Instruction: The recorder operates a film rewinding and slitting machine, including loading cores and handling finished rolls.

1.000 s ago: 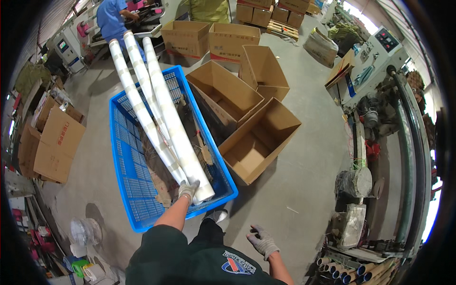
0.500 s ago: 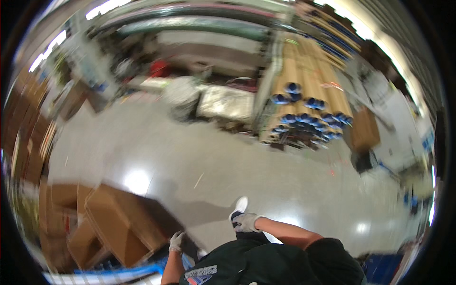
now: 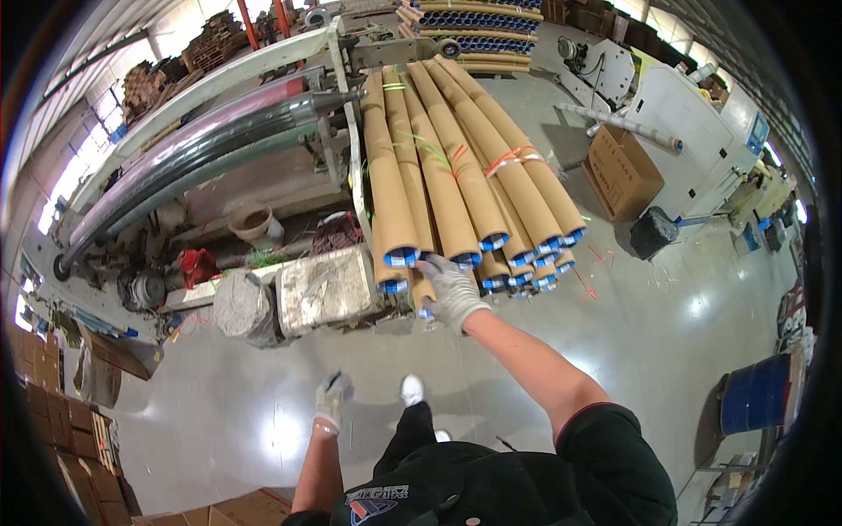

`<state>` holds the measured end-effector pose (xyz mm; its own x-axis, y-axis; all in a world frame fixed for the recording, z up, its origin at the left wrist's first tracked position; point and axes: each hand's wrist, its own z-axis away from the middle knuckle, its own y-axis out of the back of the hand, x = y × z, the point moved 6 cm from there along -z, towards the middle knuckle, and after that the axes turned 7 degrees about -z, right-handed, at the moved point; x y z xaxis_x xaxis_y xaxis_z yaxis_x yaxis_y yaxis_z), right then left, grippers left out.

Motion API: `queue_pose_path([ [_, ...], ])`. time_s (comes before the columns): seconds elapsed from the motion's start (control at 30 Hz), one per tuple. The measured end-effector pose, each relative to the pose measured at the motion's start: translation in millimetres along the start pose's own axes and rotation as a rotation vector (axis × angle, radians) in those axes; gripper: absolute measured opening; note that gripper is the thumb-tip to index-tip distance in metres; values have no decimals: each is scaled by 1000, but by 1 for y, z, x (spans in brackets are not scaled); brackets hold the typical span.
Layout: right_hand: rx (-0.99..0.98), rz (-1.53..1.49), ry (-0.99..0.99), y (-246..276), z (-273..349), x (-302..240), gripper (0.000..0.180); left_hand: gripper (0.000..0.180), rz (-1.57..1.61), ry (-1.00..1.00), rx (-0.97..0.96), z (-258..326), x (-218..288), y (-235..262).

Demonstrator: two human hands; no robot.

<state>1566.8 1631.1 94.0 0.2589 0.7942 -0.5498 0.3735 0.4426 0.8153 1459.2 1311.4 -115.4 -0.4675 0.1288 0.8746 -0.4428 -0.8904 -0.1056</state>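
A stack of long brown cardboard tubes with blue end caps lies on a rack ahead of me, with the ends facing me. My right hand, in a grey work glove, reaches forward and rests against the tube ends in the lower rows, fingers spread. Whether it grips one tube I cannot make out. My left hand, also gloved, hangs beside my leg with nothing in it. One white shoe shows on the grey floor below.
Left of the tubes are a dusty grey block and long dark rollers on a machine. A cardboard box, a black bin and a white machine stand right. A blue drum sits far right; stacked boxes lower left.
I have turned away from the blue crate of white tubes and the open boxes. The view now faces the brown tube stack, and my right hand has come up onto the tube ends.
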Motion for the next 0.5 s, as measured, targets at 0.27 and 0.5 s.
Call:
queue_pose_path([
  [0.27,-357,27,-223,-10,-127,50,70,69,-156,-281,-244,-169,231,-238],
  [0.5,34,-106,96,94,-73,82,68,51,37,-2,-580,-187,273,-400],
])
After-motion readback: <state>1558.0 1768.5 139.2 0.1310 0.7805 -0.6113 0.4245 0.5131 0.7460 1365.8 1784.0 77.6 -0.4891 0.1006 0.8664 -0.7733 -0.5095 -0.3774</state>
